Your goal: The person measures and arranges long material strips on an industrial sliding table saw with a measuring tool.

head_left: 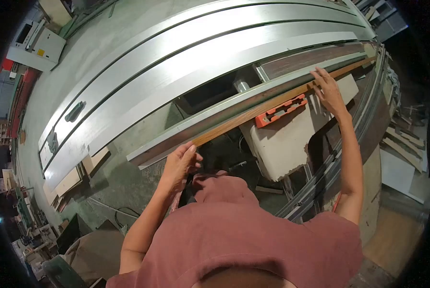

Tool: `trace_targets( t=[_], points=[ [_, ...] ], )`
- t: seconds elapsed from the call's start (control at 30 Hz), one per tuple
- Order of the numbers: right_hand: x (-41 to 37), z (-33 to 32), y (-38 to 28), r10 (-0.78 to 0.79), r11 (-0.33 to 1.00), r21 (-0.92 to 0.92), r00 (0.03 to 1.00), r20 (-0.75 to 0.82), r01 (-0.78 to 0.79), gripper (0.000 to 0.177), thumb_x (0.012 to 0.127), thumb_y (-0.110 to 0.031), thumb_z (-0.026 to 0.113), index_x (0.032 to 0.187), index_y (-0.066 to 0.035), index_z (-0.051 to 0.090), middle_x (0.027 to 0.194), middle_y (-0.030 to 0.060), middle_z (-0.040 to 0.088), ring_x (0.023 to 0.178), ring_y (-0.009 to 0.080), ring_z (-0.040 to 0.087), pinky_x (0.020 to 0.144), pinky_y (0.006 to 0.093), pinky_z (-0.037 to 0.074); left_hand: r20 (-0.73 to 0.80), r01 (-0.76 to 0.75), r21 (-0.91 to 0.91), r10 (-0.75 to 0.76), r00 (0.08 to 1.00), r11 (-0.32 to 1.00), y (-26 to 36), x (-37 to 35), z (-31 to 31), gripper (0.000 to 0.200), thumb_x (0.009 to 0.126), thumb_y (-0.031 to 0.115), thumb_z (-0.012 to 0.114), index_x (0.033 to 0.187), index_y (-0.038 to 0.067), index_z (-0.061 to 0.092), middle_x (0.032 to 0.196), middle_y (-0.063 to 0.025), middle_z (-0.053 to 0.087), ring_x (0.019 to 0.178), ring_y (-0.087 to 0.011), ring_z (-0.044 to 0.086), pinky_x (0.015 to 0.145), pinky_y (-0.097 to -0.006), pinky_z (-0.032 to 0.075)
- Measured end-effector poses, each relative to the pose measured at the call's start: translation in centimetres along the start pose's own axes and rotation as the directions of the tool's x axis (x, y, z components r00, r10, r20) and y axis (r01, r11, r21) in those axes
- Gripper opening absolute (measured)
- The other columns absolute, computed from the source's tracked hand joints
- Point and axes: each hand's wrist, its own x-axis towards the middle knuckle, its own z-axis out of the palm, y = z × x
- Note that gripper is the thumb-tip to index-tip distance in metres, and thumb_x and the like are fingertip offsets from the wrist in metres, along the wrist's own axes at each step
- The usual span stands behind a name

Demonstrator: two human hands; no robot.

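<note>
A long, narrow wooden strip point(253, 114) lies along the near side of a metal rail point(191, 127). My left hand point(180, 165) is closed around the strip's near left end, thumb on top. Farther along, my right hand point(329, 93) reaches over the strip with its fingers stretched and spread, fingertips right at the strip and the rail. Just below the strip, between my hands, is an orange slotted guard piece point(267, 118) on a pale machine housing point(277, 151).
A wide silver sliding table point(176, 62) with dark grooves spans the far side. Wooden offcuts point(73, 182) stand at the lower left. Metal guide rails point(320, 177) run past my right arm, with boards point(404, 149) beyond. A white machine cabinet point(39, 45) stands at the upper left.
</note>
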Motion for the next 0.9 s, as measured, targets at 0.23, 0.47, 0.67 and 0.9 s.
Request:
trace_targets(
  t=[0.23, 0.47, 0.67, 0.9],
  points=[
    [-1.5, 0.2, -0.5, -0.037, 0.999, 0.015, 0.998, 0.056, 0.037, 0.051, 0.076, 0.002, 0.052, 0.123, -0.014, 0.046, 0.125, 0.0132, 0.042, 0.121, 0.0317, 0.039, 0.100, 0.0428, 0.033, 0.241, 0.033, 0.201, -0.082, 0.967, 0.979, 3.6, 3.6, 5.8, 0.050, 0.090, 0.043, 0.048, 0.120, 0.003, 0.046, 0.077, -0.0033, 0.056, 0.061, -0.0091, 0.050, 0.055, -0.0211, 0.042],
    [-2.5, 1.1, 0.2, 0.007, 1.000, 0.025, 1.000, 0.006, -0.007, 0.049, 0.077, 0.001, 0.050, 0.123, -0.016, 0.047, 0.128, 0.0100, 0.042, 0.122, 0.0298, 0.038, 0.100, 0.0423, 0.032, 0.389, 0.159, 0.192, -0.224, 0.894, 0.968, 6.3, 9.0, 10.6, 0.061, 0.089, 0.054, 0.042, 0.119, 0.001, 0.047, 0.064, 0.0038, 0.045, 0.051, -0.0056, 0.040, 0.045, -0.0206, 0.028],
    [-2.4, 2.1, 0.6, 0.105, 0.994, 0.028, 0.989, 0.103, -0.108, 0.056, 0.077, -0.003, 0.055, 0.128, -0.020, 0.042, 0.134, 0.0073, 0.037, 0.128, 0.0273, 0.031, 0.104, 0.0488, 0.027, 0.479, 0.311, 0.095, -0.317, 0.819, 0.946, 7.6, 12.7, 13.8, 0.064, 0.084, 0.054, 0.051, 0.111, -0.004, 0.049, 0.059, 0.0062, 0.040, 0.041, 0.0017, 0.030, 0.032, -0.0093, 0.023],
    [-2.5, 2.6, 1.3, 0.149, 0.988, 0.012, 0.983, 0.105, -0.151, 0.059, 0.077, -0.003, 0.055, 0.130, -0.022, 0.039, 0.133, 0.0074, 0.037, 0.128, 0.0270, 0.030, 0.104, 0.0478, 0.026, 0.547, 0.418, 0.143, -0.424, 0.722, 0.897, 9.9, 15.2, 17.9, 0.054, 0.084, 0.052, 0.053, 0.097, 0.000, 0.048, 0.059, 0.0030, 0.041, 0.043, -0.0016, 0.032, 0.033, -0.0120, 0.024]
  ],
)
